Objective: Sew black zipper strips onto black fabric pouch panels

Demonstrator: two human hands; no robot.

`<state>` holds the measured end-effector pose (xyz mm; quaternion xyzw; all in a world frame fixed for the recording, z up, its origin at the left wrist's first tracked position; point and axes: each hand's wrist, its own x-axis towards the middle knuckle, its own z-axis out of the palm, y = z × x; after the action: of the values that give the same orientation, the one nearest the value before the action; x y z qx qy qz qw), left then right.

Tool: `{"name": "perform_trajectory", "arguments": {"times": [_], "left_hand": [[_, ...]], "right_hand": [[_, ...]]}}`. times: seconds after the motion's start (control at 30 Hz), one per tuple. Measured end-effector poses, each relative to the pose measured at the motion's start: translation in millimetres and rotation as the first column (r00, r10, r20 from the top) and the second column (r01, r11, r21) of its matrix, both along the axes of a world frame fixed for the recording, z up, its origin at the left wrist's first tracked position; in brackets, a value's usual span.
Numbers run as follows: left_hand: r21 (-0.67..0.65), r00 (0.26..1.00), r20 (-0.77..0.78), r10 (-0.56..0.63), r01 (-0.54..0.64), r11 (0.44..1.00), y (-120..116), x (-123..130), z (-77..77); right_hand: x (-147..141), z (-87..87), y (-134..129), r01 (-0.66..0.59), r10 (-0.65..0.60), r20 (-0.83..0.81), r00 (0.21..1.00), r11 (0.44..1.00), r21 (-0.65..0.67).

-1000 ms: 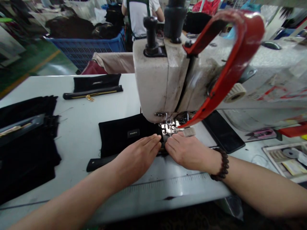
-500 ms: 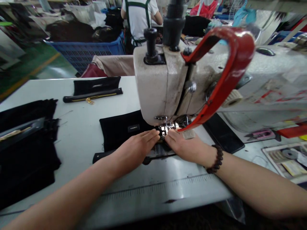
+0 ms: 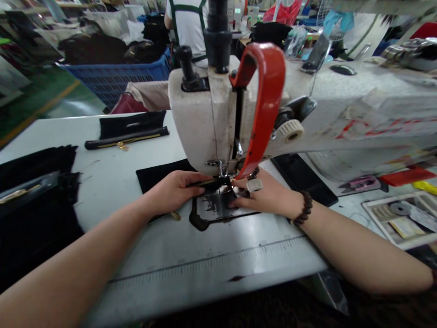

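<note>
My left hand [image 3: 175, 191] pinches a black zipper piece [image 3: 205, 183] with gold teeth, left of the sewing machine's needle. Its other end lies under the presser foot [image 3: 223, 180]. There, my right hand [image 3: 271, 193] closes round that end, its thumb low over the metal needle plate [image 3: 208, 207]; the red lever and the foot hide some of its fingers. Black fabric [image 3: 159, 173] spreads flat behind my left hand. A gold zipper pull [image 3: 175, 215] pokes out below that hand. The white sewing machine head [image 3: 194, 118] stands over both hands.
Black fabric pieces [image 3: 34, 218] are stacked at the left. Another zippered piece [image 3: 131, 134] lies behind. The red lever [image 3: 264, 105] hangs over my right hand. Pink snips [image 3: 363, 183] and a parts tray [image 3: 378, 212] sit at the right. A person [image 3: 189, 27] works beyond a blue crate [image 3: 116, 77].
My hands have gone from lying flat by the foot to gripping the zipper piece; the left has drawn back leftwards. Gold teeth and more needle plate now show. The view has shifted slightly.
</note>
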<state>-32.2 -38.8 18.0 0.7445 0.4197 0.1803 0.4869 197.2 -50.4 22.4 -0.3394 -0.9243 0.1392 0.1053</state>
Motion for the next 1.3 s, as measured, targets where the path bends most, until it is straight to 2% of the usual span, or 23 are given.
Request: {"name": "perform_trajectory", "arguments": {"times": [0.07,0.13,0.2,0.3,0.37,0.47,0.53,0.63,0.77,0.97,1.1,1.3], "left_hand": [[0.089,0.998,-0.056,-0.004,0.009,0.996,-3,2,1.3],[0.254,0.987,-0.158,-0.04,0.08,0.964,-10,5,2.0],[0.445,0.942,-0.324,-0.092,0.238,0.863,-20,9,0.5],[0.566,0.845,-0.525,-0.103,0.437,0.699,-34,14,-4.9],[0.603,0.801,-0.593,-0.075,0.504,0.618,-41,17,-7.9],[0.656,0.76,-0.65,-0.033,0.582,0.48,-43,18,-8.4],[0.67,0.75,-0.66,-0.026,0.604,0.431,-42,18,-7.4],[0.68,0.757,-0.653,-0.032,0.604,0.416,-40,16,-7.2],[0.685,0.762,-0.647,-0.033,0.6,0.412,-39,14,-8.4],[0.66,0.71,-0.705,0.006,0.653,0.372,-42,16,-4.1],[0.686,0.718,-0.695,0.033,0.648,0.331,-42,18,-2.2],[0.68,0.708,-0.705,0.046,0.656,0.329,-40,18,-0.6]], "right_hand": [[4,8.8,-3,-0.113,0.114,0.036,0.993,0.993,-0.02],[12,18.6,-8,-0.176,0.179,0.088,0.98,0.984,-0.034],[22,27.3,-13,-0.196,0.203,0.131,0.97,0.979,-0.064],[32,33.4,-13,-0.227,0.244,0.123,0.962,0.964,-0.141],[32,30.4,-12,-0.182,0.192,0.078,0.978,0.976,-0.118],[20,16.1,-12,-0.019,0.017,0.047,0.999,0.998,0.063],[11,3.9,-14,0.016,-0.028,0.081,0.996,0.988,0.152],[1,-11.2,-16,-0.014,-0.011,0.131,0.991,0.983,0.183],[-1,-19.4,-18,-0.025,-0.007,0.141,0.99,0.975,0.22],[-2,-20.1,-18,-0.017,-0.021,0.204,0.979,0.983,0.185],[-4,-19.0,-19,-0.023,-0.012,0.198,0.98,0.985,0.171],[-4,-18.0,-19,-0.003,-0.029,0.203,0.979,0.988,0.156]]}}
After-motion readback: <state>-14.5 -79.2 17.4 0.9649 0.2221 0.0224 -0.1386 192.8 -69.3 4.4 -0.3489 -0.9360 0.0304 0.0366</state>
